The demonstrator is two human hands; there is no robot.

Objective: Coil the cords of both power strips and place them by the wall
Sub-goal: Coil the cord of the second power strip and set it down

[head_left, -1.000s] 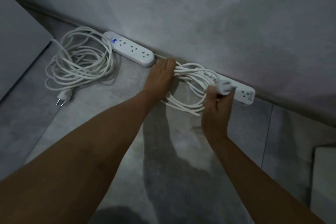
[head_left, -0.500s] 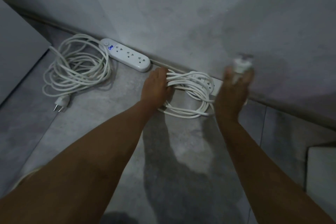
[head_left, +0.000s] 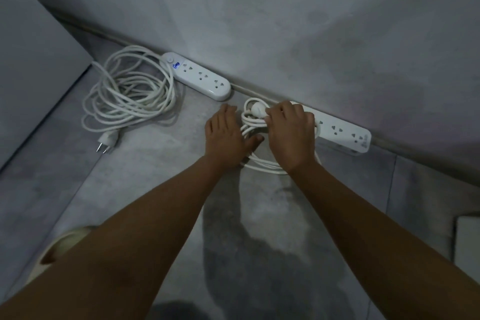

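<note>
Two white power strips lie along the foot of the wall. The left strip (head_left: 198, 76) has its coiled cord (head_left: 130, 91) beside it on the floor, with the plug (head_left: 107, 141) at the near side. The right strip (head_left: 340, 131) lies under my right hand's far side. Its coiled cord (head_left: 262, 162) sits on the floor between my hands. My right hand (head_left: 291, 132) grips that cord's plug (head_left: 257, 109) at the coil's far edge. My left hand (head_left: 224, 135) rests flat on the coil's left side, fingers spread.
A grey wall (head_left: 285, 21) rises behind the strips. A grey panel (head_left: 31, 65) stands at the left. A pale slipper (head_left: 55, 249) shows at the lower left, and a white object (head_left: 471, 241) at the right edge. The floor (head_left: 155, 189) is grey tile.
My right hand, which had lifted the plug up in front of the wall, has brought it down and leftward onto the coil. My left hand has flattened on the coil's left side.
</note>
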